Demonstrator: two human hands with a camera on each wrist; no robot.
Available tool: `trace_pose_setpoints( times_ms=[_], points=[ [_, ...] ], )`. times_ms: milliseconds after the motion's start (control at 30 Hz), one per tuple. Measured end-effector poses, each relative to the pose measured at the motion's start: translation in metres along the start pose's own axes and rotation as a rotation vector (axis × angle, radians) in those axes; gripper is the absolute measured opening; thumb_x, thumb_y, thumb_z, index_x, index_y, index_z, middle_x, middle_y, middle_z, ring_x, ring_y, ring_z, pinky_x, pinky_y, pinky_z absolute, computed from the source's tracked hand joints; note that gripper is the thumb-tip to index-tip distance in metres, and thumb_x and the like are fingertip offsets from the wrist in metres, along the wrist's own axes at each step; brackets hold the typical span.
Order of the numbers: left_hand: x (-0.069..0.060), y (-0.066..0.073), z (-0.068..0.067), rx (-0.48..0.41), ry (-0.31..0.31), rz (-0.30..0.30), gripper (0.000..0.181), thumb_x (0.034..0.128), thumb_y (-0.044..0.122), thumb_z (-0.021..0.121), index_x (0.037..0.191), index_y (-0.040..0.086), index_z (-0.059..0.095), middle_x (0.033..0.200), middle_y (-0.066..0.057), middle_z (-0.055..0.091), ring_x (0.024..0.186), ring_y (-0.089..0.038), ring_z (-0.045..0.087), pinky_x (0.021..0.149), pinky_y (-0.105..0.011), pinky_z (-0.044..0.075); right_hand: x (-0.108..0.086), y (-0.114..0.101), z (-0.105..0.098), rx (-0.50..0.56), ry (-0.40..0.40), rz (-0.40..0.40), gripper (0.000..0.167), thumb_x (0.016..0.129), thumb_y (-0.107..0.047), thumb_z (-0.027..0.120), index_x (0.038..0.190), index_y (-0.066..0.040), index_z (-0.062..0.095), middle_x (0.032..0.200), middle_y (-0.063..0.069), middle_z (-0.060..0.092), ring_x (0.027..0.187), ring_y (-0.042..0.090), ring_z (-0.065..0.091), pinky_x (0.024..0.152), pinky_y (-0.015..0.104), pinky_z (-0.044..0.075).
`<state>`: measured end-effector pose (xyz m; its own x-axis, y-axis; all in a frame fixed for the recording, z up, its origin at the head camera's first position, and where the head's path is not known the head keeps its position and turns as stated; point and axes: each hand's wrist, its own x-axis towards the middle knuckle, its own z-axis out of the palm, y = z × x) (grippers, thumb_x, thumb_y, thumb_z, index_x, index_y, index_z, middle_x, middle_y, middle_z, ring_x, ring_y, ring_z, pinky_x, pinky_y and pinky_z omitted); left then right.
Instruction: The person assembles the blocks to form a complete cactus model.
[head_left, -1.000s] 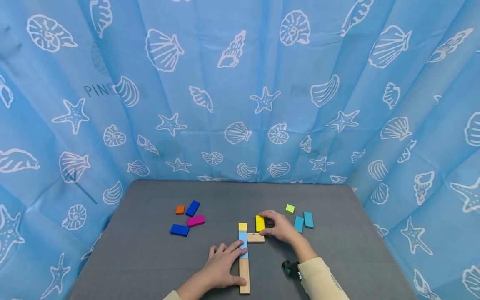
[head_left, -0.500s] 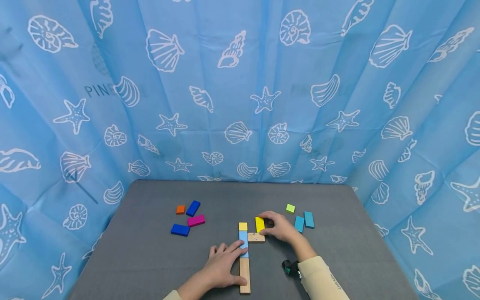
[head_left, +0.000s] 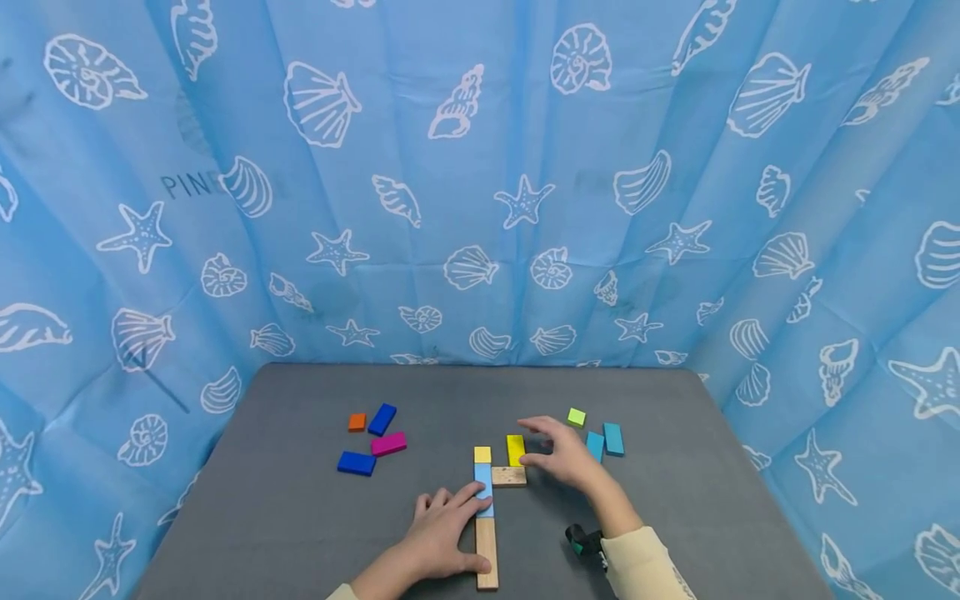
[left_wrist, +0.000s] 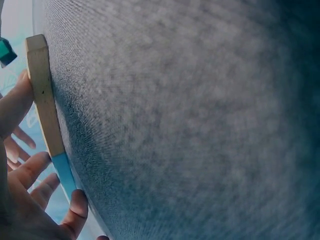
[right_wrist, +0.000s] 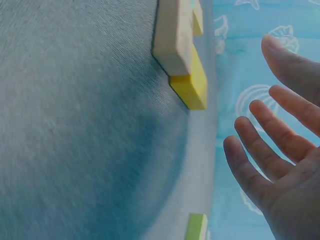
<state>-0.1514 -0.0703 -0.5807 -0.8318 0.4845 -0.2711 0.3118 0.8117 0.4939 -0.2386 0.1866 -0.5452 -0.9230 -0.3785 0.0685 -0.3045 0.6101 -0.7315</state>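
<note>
My left hand (head_left: 442, 537) lies to the left of the light blue block (head_left: 483, 473), fingers loosely spread, two fingertips resting on that block and my thumb on the long wooden block (head_left: 487, 552), which butts against its near end. A small pale yellow block (head_left: 482, 455) sits at the far end of the light blue block, in line with it. The short wooden block (head_left: 509, 476) lies crosswise against its right side. The bright yellow block (head_left: 515, 450) is on the worktop (head_left: 300, 525), to the right of the light blue block and slightly beyond it, its near end against the short wooden block. My right hand (head_left: 558, 454), farther to the right of the light blue block, grasps nothing: the fingers are spread, the thumb tip just beside the bright yellow block. Well right of the light blue block lie a lime green block (head_left: 576, 417) and two turquoise blocks (head_left: 613, 439); well left of it are an orange block (head_left: 357, 422), a magenta block (head_left: 388, 443) and two dark blue blocks (head_left: 356, 463).
</note>
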Motion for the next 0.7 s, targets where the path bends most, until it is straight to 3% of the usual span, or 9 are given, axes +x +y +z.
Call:
trace_pose_setpoints(
  times_ms=[367, 700],
  points=[
    [0.001, -0.006, 0.007, -0.025, 0.022, -0.001, 0.089, 0.0698, 0.078, 0.071, 0.148, 0.045, 0.046, 0.16, 0.012, 0.035, 0.114, -0.025, 0.045, 0.097, -0.065, 0.03, -0.022, 0.008, -0.029, -0.047, 0.073, 0.029, 0.061, 0.083, -0.016, 0.083, 0.139, -0.01, 0.061, 0.137, 0.01, 0.062, 0.123, 0.034, 0.059, 0.097, 0.054, 0.051],
    [-0.002, 0.0, -0.001, -0.01, 0.009, 0.008, 0.088, 0.0725, 0.073, 0.074, 0.149, 0.042, 0.045, 0.161, 0.011, 0.034, 0.113, -0.026, 0.045, 0.095, -0.062, 0.031, -0.036, 0.026, -0.057, -0.064, 0.146, 0.048, 0.06, 0.083, -0.012, 0.083, 0.138, -0.009, 0.061, 0.137, 0.015, 0.061, 0.122, 0.038, 0.059, 0.095, 0.054, 0.052]
  ],
)
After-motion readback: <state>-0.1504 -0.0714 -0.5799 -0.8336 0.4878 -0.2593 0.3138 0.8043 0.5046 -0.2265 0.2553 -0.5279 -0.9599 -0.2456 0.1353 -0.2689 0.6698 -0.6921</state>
